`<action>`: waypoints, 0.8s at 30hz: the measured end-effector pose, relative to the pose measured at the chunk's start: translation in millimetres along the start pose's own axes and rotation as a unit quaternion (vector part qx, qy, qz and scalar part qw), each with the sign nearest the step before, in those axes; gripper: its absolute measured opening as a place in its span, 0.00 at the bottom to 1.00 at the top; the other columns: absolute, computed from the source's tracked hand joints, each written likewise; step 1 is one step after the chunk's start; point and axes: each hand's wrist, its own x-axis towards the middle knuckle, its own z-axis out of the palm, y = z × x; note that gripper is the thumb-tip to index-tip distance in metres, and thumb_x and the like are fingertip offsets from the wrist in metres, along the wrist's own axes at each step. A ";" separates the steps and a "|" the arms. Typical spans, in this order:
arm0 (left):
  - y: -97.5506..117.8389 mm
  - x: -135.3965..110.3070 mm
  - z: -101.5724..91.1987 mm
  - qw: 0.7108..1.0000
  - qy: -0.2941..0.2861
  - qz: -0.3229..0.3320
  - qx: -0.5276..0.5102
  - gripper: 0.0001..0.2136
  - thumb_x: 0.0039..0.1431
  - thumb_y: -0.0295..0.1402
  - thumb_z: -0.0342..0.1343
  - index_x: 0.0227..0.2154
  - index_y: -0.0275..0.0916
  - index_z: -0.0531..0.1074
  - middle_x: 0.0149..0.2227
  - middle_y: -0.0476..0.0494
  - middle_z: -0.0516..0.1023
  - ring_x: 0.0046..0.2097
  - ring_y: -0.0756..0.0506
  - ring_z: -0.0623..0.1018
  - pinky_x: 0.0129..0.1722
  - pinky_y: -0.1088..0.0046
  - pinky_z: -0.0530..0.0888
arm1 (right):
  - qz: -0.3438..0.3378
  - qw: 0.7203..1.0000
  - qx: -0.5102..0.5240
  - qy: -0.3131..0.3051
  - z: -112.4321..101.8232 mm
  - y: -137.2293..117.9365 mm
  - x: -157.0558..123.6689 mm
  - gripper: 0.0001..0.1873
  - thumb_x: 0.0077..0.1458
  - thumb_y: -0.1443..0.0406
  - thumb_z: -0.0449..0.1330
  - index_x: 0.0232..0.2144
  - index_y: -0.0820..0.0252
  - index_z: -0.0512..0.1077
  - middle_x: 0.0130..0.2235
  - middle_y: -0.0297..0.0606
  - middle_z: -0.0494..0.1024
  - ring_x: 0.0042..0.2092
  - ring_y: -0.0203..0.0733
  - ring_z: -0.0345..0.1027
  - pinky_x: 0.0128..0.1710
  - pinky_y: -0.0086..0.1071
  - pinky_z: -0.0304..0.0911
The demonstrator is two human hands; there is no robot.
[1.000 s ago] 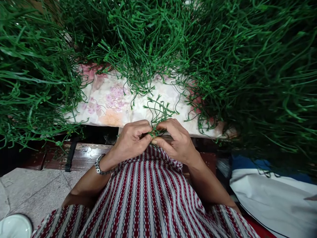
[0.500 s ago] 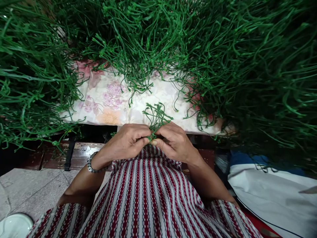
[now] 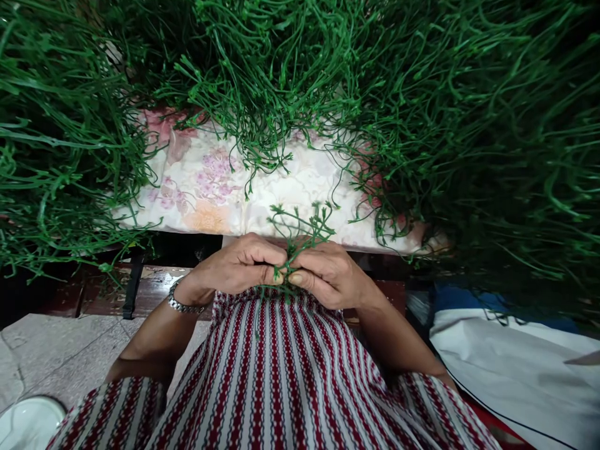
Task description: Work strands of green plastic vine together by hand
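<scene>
A small green branching plant stem (image 3: 302, 226), possibly plastic, stands up between my two hands in front of my striped clothing. My left hand (image 3: 241, 265), with a metal watch band on its wrist, pinches the stem's lower part between thumb and forefinger. From the other side my right hand (image 3: 330, 274) closes thumb and fingers on the same stem. The two sets of fingertips nearly meet. Short green tips poke out below and between the thumbs. The exact grip point is partly hidden by the fingers.
Large heaps of similar green stems (image 3: 281, 56) cover the back and both sides of a flower-patterned tabletop (image 3: 276, 187). A dark strap (image 3: 134, 287) hangs at the table's left front. A white bag (image 3: 510, 362) lies at the right, a white round object (image 3: 30, 422) at lower left.
The stem's branches have spread wider and tilted a little to the right. My thumbs have shifted slightly downward, and more green tips show below them. Both hands stay in the same place.
</scene>
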 end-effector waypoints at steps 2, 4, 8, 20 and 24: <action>-2.5 0.9 -0.7 0.999 -0.034 -0.018 -0.031 0.20 0.55 0.40 0.53 0.12 0.37 0.60 0.17 0.51 0.54 0.22 0.52 0.56 0.22 0.73 0.56 | -0.005 0.997 0.057 -0.048 -2.5 1.3 1.0 0.17 0.63 0.61 0.47 0.24 0.61 0.64 0.21 0.30 0.63 0.25 0.31 0.57 0.25 0.26 0.53; -3.8 1.5 0.0 0.995 -0.066 -0.033 -0.067 0.19 0.54 0.39 0.54 0.12 0.37 0.61 0.16 0.51 0.55 0.21 0.51 0.56 0.21 0.73 0.56 | -0.007 0.988 0.124 -0.088 -4.7 2.9 2.2 0.19 0.63 0.60 0.46 0.22 0.60 0.63 0.20 0.29 0.60 0.24 0.30 0.55 0.24 0.25 0.52; -5.5 0.7 3.6 0.983 -0.123 -0.072 -0.116 0.16 0.53 0.38 0.55 0.13 0.38 0.67 0.15 0.51 0.58 0.20 0.51 0.58 0.21 0.74 0.59 | 0.010 0.960 0.234 -0.157 -5.2 5.8 4.2 0.18 0.61 0.61 0.49 0.21 0.61 0.63 0.18 0.27 0.55 0.21 0.28 0.50 0.22 0.25 0.50; -5.5 -11.9 -20.8 0.977 0.023 -0.094 -0.193 0.10 0.46 0.40 0.62 0.20 0.38 0.77 0.17 0.45 0.71 0.19 0.51 0.66 0.19 0.73 0.64 | 0.083 0.955 0.272 -0.088 -36.8 4.4 -9.7 0.21 0.60 0.54 0.49 0.23 0.60 0.66 0.25 0.35 0.70 0.29 0.34 0.65 0.32 0.32 0.63; 2.4 -0.2 -11.6 0.954 0.220 -0.080 -0.187 0.07 0.46 0.35 0.63 0.23 0.36 0.76 0.23 0.46 0.73 0.22 0.53 0.68 0.20 0.78 0.63 | 0.120 0.952 0.216 0.181 -53.4 -9.7 -13.1 0.10 0.60 0.61 0.51 0.28 0.58 0.67 0.31 0.38 0.72 0.31 0.40 0.69 0.30 0.37 0.66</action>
